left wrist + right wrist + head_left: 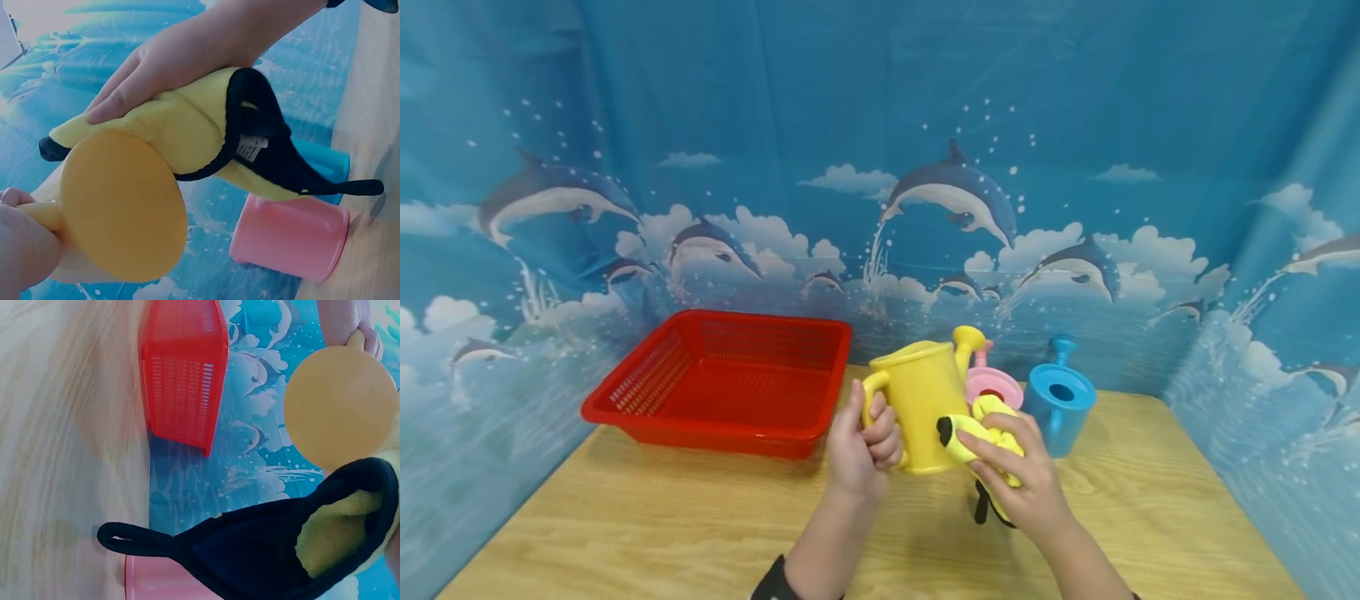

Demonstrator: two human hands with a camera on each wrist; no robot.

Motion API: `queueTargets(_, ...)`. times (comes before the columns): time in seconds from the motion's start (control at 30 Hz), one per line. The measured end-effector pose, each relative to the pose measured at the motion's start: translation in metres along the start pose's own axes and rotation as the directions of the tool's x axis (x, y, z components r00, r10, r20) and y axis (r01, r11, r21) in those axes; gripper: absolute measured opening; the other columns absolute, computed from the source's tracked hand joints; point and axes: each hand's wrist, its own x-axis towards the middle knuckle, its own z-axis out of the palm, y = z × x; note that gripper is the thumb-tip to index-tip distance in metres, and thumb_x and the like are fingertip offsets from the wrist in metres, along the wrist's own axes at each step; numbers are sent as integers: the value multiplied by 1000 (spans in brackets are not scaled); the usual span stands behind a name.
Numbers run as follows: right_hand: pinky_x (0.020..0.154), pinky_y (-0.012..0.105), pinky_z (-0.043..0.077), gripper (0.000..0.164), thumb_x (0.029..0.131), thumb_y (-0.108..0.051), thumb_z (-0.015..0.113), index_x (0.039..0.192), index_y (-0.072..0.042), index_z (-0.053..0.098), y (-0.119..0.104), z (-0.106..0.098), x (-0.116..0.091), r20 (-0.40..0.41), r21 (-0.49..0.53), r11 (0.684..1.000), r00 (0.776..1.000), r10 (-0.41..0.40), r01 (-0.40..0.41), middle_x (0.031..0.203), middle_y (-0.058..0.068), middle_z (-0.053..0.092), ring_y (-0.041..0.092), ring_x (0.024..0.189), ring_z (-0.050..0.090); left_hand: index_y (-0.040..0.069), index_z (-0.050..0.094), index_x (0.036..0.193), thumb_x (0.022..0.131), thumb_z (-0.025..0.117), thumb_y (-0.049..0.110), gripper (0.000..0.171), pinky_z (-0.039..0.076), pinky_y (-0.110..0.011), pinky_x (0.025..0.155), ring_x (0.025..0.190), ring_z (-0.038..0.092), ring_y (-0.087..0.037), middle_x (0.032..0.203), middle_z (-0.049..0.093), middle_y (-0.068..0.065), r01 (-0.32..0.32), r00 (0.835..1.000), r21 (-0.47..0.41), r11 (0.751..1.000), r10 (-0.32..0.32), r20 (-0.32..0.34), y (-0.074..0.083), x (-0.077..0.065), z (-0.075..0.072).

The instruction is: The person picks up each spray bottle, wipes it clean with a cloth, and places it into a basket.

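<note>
Raised over the table is a yellow watering can (917, 408), its handle gripped by my left hand (861, 446). Its round flat base (125, 206) faces the left wrist camera. My right hand (1030, 479) holds a bunched yellow cloth (169, 128) with black edging against the can's side, near the spout side. A black loop hangs from the cloth's lower end, and its dark inner face (250, 550) shows in the right wrist view. Behind the cloth and the can stands a pink watering can (1000, 385), partly hidden.
A blue watering can (1060, 404) stands beside the pink one at the back right of the wooden table (700, 517). To the left sits a red plastic basket (722, 435) with slotted walls. A dolphin-print curtain (820, 100) encloses the back and sides.
</note>
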Motion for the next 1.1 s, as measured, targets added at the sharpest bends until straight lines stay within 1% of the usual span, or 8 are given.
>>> queueTargets(0.13,103,21,36,27,94,-32,60,113,-18,73,-1,1,-1,10,15,1000,1000,9,-9,105,17,57,23,106,47,20,36,68,107,11,38,49,1,-26,43,40,13,-5,49,25,11,-7,1000,-4,1000,7,-1,3,0,-3)
queueTargets(0.4,102,21,36,28,95,-30,59,116,-16,71,1,-2,0,-32,28,999,999,21,-21,103,21,56,21,107,48,22,38,69,106,7,36,51,0,-26,40,42,9,-7,51,19,8,-18,990,10,1000,16,143,-6,0,-4)
queueTargets(0.57,104,21,36,30,95,-31,60,117,-14,70,1,-5,0,-101,28,997,992,73,-70,104,24,54,16,115,48,23,38,69,107,9,36,49,1,-27,40,42,11,-6,51,20,9,29,985,32,999,-34,170,-14,-2,-1)
queueTargets(0.7,104,21,37,31,94,-31,60,114,-10,71,3,-9,0,-170,1,994,979,112,-114,106,25,54,13,118,47,22,37,69,107,11,36,48,2,-27,41,42,13,-6,50,21,10,78,981,53,996,-86,172,-23,-6,3)
queueTargets(0.83,102,17,38,34,94,-34,60,117,-12,70,1,-14,2,-230,-35,981,957,178,-191,114,11,57,8,120,48,22,36,68,107,12,36,47,3,-27,41,41,13,-5,49,22,11,128,972,58,990,-137,191,-32,-10,6)
queueTargets(0.9,100,14,40,35,94,-35,60,118,-12,70,1,-16,3,-259,-55,974,945,200,-221,115,9,58,6,120,48,22,36,68,107,13,36,47,3,-26,40,41,14,-4,49,22,11,141,968,57,988,-150,201,-36,-11,7)
queueTargets(1.03,96,12,41,37,93,-34,60,116,-7,70,3,-18,8,-318,-97,964,926,204,-246,109,15,59,6,117,50,22,36,69,107,15,37,46,4,-26,39,40,16,-2,49,23,12,161,961,55,985,-169,219,-40,-12,9)
queueTargets(1.1,97,13,40,36,93,-35,61,115,-8,70,5,-18,9,-337,-123,959,920,200,-254,106,17,59,6,116,50,22,36,69,107,16,38,46,4,-25,40,40,17,-1,49,24,13,165,961,57,985,-174,216,-40,-11,10)
